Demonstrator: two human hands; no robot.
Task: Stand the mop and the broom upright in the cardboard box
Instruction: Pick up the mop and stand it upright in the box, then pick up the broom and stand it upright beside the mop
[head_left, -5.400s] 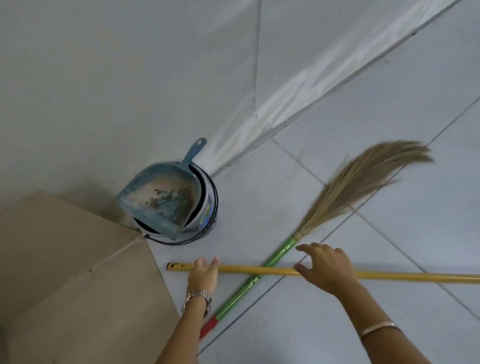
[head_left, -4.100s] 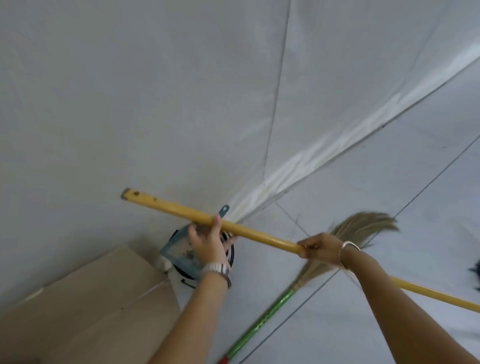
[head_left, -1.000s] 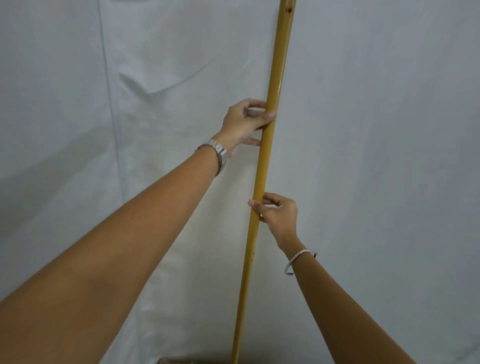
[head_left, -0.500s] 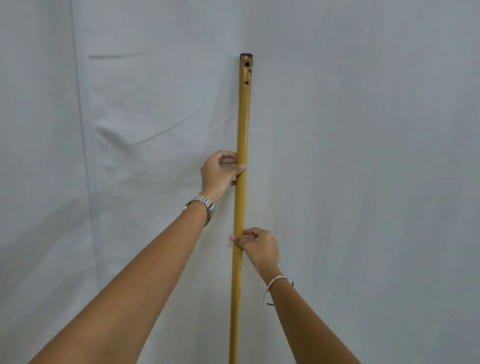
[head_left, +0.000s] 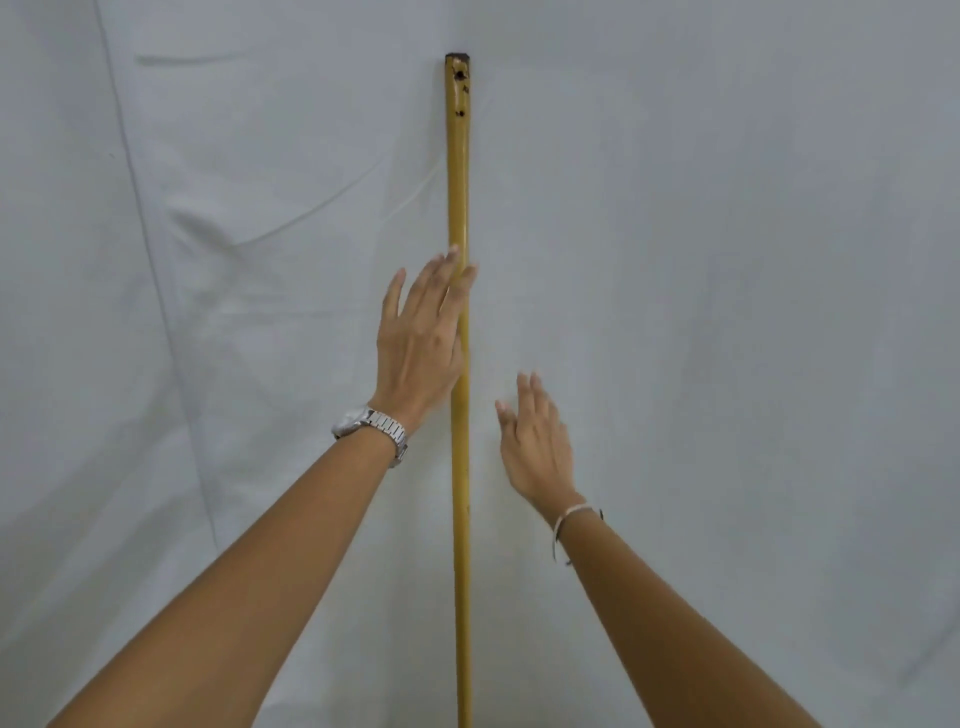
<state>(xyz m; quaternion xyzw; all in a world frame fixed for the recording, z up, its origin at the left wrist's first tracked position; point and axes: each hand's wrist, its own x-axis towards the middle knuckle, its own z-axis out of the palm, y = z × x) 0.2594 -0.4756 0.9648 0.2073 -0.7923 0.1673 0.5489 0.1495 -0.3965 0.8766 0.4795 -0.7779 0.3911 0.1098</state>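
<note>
The mop's yellow handle (head_left: 459, 182) stands upright against the white sheet, its worn top end high in the view. The lower end runs out of the bottom of the frame, so the mop head and the cardboard box are hidden. My left hand (head_left: 422, 338), with a silver watch on the wrist, is open with fingers spread; its fingertips overlap the handle's left side. My right hand (head_left: 535, 441), with a thin bracelet, is open and apart from the handle, to its right. The broom is out of view.
A wrinkled white sheet (head_left: 727, 260) hangs as a backdrop behind the handle and fills the whole view. A seam in the sheet (head_left: 140, 208) runs down the left side.
Both hands have let go of the yellow handle and opened. The right hand has moved off to the right; the handle stays upright on its own.
</note>
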